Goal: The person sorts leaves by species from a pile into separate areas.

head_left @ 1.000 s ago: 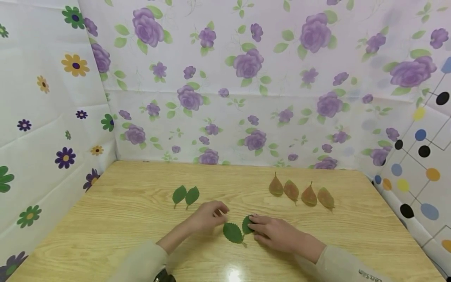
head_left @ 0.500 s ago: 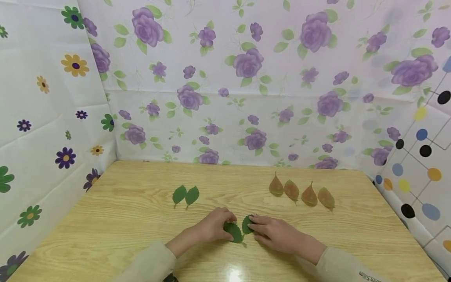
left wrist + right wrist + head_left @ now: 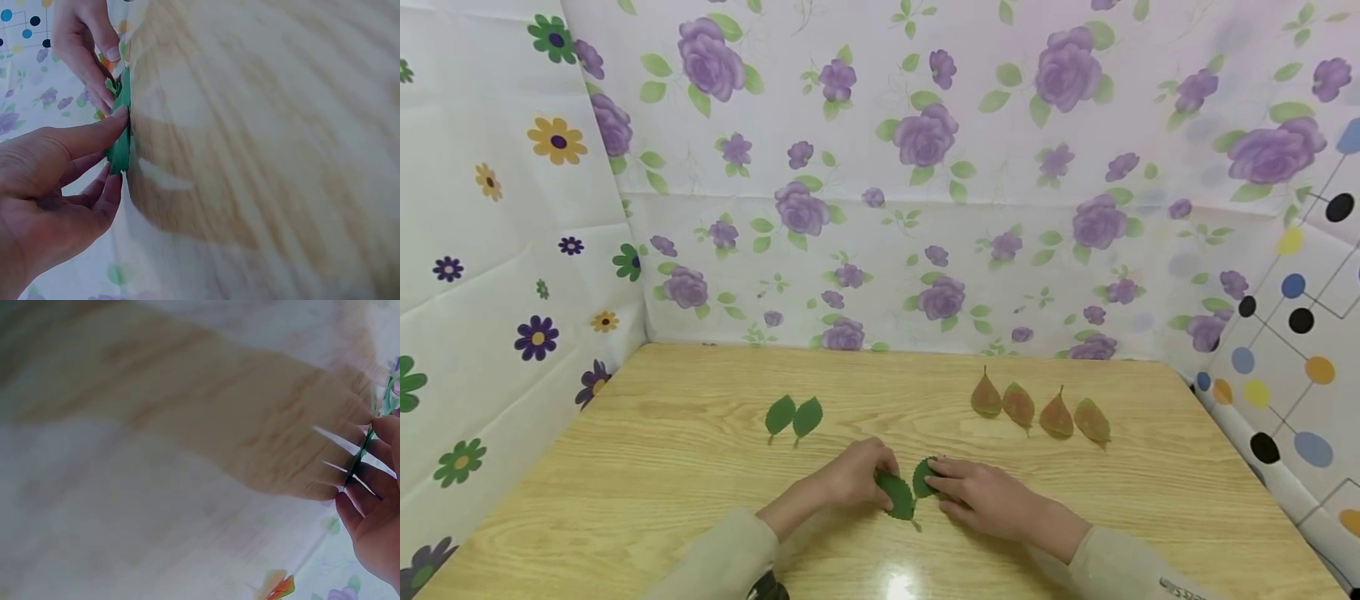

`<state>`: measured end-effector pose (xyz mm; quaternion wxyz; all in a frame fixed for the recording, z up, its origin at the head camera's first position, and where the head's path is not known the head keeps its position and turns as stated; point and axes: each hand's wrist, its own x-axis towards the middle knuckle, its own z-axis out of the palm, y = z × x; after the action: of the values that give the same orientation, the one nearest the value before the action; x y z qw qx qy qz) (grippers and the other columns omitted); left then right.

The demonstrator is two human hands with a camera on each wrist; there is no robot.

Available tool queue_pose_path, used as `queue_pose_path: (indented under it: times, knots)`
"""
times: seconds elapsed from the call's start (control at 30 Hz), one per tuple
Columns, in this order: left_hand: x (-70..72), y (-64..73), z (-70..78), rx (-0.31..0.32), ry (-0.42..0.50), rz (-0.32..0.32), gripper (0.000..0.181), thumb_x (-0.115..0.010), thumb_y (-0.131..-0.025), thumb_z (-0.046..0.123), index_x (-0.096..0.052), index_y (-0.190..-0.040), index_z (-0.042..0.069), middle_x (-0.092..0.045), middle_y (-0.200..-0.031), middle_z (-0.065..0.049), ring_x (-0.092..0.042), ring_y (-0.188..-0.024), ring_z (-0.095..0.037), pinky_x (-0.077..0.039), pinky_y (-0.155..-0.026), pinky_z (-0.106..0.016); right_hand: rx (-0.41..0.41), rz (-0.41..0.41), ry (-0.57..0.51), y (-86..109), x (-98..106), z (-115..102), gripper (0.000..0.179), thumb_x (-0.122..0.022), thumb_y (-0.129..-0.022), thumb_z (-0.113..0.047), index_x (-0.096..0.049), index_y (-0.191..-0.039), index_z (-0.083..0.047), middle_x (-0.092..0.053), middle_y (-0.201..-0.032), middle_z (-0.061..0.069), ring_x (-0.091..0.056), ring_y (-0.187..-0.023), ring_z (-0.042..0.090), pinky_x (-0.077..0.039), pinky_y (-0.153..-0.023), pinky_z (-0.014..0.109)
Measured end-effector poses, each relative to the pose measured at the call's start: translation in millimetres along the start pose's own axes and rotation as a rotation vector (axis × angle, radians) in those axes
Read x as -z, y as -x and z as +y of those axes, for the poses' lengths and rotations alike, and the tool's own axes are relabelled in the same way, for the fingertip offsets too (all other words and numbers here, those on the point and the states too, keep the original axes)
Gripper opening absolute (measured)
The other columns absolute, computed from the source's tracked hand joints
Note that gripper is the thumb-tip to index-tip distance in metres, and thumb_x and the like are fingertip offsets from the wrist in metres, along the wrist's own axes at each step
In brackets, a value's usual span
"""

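Note:
In the head view, my left hand [image 3: 857, 475] holds a green serrated leaf [image 3: 897, 498] by its left end. The left wrist view shows the thumb and fingers pinching that leaf [image 3: 120, 140] near the tabletop. Close to its right lies a second green leaf [image 3: 922, 478], partly hidden under the fingertips of my right hand [image 3: 988, 498]. Those fingers are extended and rest on the leaf; the right wrist view has the dark leaf [image 3: 359, 459] seen edge-on at the fingertips. The stems of the two leaves come together at the bottom.
Two more green leaves [image 3: 808, 417] lie side by side farther back on the left of the wooden table [image 3: 647, 467]. At the back right, several reddish-brown leaves [image 3: 1018, 406] form a row. Flower-patterned cloth [image 3: 865, 250] hangs behind the table, with patterned cloths at both sides.
My left hand has moved right and down from beside the nearer green leaf and taken hold of its left end. The right hand has stayed on the other leaf.

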<state>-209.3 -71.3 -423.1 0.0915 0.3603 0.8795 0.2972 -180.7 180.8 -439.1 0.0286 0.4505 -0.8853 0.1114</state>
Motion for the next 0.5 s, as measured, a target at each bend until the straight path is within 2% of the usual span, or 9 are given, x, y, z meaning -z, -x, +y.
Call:
queue_pose_path:
  times: [0.1, 0.27, 0.4, 0.5]
  knots:
    - [-0.1, -0.7, -1.3, 0.008, 0.033, -0.002, 0.027, -0.086, -0.071, 0.005, -0.067, -0.09, 0.004, -0.059, -0.089, -0.003, -0.058, -0.085, -0.018, -0.049, -0.074, -0.024, -0.003, 0.003, 0.0, 0.2, 0, 0, 0.038, -0.061, -0.097, -0.02, -0.06, -0.128, 0.001, -0.051, -0.138, 0.02, -0.051, -0.123, 0.033, -0.048, -0.095, 0.041]
    - [-1.3, 0.5, -4.6, 0.022, 0.083, -0.007, 0.022, -0.079, -0.078, 0.0, -0.072, -0.098, 0.002, -0.067, -0.095, -0.004, -0.061, -0.09, -0.019, -0.05, -0.075, -0.025, 0.001, 0.016, -0.001, 0.2, 0, 0, 0.038, -0.061, -0.097, -0.019, -0.061, -0.128, 0.001, -0.051, -0.137, 0.02, -0.052, -0.123, 0.033, -0.048, -0.095, 0.041]
    - [-1.9, 3.2, -8.5, 0.037, 0.13, 0.022, 0.025, -0.073, -0.081, -0.004, -0.073, -0.105, 0.002, -0.067, -0.102, -0.005, -0.06, -0.095, -0.021, -0.051, -0.078, -0.028, 0.004, 0.017, -0.005, 0.4, 0, -1, 0.037, -0.061, -0.096, -0.019, -0.06, -0.128, 0.002, -0.051, -0.137, 0.02, -0.052, -0.123, 0.033, -0.048, -0.095, 0.041]
    - [-1.8, 4.6, -11.5, 0.084, 0.199, 0.06, 0.031, -0.07, -0.082, -0.007, -0.07, -0.111, 0.002, -0.065, -0.104, -0.005, -0.06, -0.096, -0.023, -0.051, -0.08, -0.032, 0.003, 0.015, -0.007, 0.5, 0, -1, 0.037, -0.061, -0.097, -0.019, -0.06, -0.128, 0.002, -0.051, -0.137, 0.02, -0.052, -0.123, 0.033, -0.048, -0.095, 0.041]
